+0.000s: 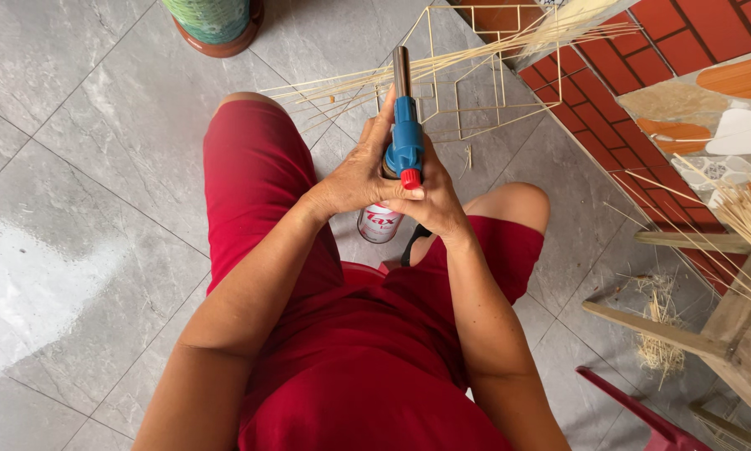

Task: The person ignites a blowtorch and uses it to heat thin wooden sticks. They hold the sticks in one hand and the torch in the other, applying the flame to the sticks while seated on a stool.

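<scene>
1. The gas torch (404, 125) is sitting in front of the person's knees, held up over the grey floor (75, 167). It has a blue plastic head, a red knob and a shiny metal tube pointing away. A round white and red can (380, 224) is hanging under it.
2. A green pot (212, 21) with a brown rim is standing on the smooth, shiny tiles at the top left.
3. The left hand (357, 171) is wrapping tight around the torch from the left side, with the thumb lying across near the red knob.
4. The right hand (436, 200) is closing around the torch from the other side, fingers curled under it.
5. Thin, pale sticks (475, 54) are lying just past the tube, tied into a light frame (484, 83) of boxes.
6. More dry sticks and straw are lying by the wooden bench (726, 334) at the right, under a red brick wall (609, 75).
7. I think the sticks could catch fire, because they are dry and close to the tube's end. The torch could also slip if the hands loosen.
</scene>
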